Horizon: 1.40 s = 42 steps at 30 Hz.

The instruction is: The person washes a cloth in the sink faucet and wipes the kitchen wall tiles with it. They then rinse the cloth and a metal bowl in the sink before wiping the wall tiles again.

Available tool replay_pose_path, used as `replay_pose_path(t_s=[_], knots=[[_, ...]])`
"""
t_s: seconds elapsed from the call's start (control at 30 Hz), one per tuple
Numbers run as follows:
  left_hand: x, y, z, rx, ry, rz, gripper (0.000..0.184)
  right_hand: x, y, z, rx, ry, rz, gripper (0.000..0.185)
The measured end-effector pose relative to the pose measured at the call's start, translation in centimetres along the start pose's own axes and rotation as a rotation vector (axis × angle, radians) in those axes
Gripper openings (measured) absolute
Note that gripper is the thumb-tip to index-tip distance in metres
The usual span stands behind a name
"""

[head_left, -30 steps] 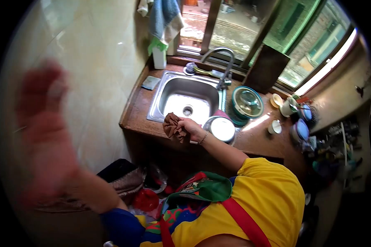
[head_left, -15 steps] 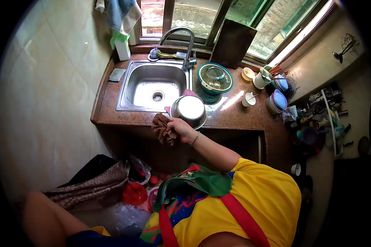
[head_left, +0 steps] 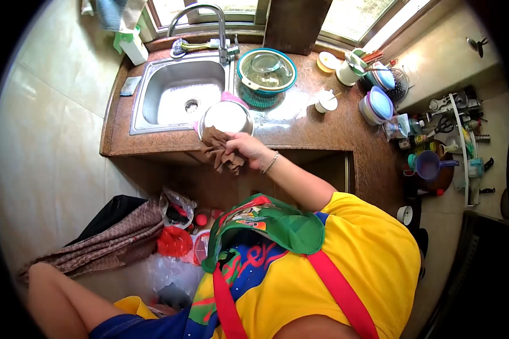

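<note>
My right hand (head_left: 247, 149) is closed around a crumpled brown cloth (head_left: 223, 153), which hangs in front of the counter's front edge. Just behind the cloth, a shiny metal pot or bowl (head_left: 227, 116) rests at the sink's front right corner, its lower side partly covered by the cloth and hand. A pink cloth (head_left: 234, 99) shows behind the metal vessel. To its left lies the steel sink (head_left: 175, 93), with a drain in its floor. My left hand is out of sight.
A teal basket with a glass lid (head_left: 267, 63) stands right of the tap (head_left: 224, 39). Farther right are a white cup (head_left: 326, 101), lidded containers (head_left: 377, 105) and a purple pan (head_left: 428, 165). Bags, including a red one (head_left: 174, 242), and a patterned cloth (head_left: 107, 237) lie below the counter.
The view has shifted, so the sink and counter sit higher and farther left. My right hand still grips the brown cloth, which now overlaps the metal vessel's lower edge.
</note>
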State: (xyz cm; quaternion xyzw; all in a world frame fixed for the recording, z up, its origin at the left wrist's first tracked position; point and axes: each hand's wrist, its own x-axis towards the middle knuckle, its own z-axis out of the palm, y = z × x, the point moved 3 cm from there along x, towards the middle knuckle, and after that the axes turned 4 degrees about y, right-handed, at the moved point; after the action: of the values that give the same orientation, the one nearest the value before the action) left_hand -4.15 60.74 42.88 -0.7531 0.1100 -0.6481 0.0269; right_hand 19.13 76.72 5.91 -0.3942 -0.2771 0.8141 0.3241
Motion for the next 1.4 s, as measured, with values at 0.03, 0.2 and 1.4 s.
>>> replay_pose_path(t_s=[0.03, 0.2, 1.4], knots=[[0.1, -0.1, 1.0, 0.017, -0.004, 0.001, 0.035, -0.6, -0.3, -1.6, 0.015, -0.037, 0.019, 0.061], [0.7, 0.3, 4.5, 0.13, 0.017, 0.071, 0.032, -4.7, -3.5, -8.3, 0.004, 0.013, -0.059, 0.056], [-53.8, -17.8, 10.9, 0.165, 0.601, -2.451, 0.026, 13.8, -2.0, -18.0, -1.028, 0.686, -0.187, 0.058]])
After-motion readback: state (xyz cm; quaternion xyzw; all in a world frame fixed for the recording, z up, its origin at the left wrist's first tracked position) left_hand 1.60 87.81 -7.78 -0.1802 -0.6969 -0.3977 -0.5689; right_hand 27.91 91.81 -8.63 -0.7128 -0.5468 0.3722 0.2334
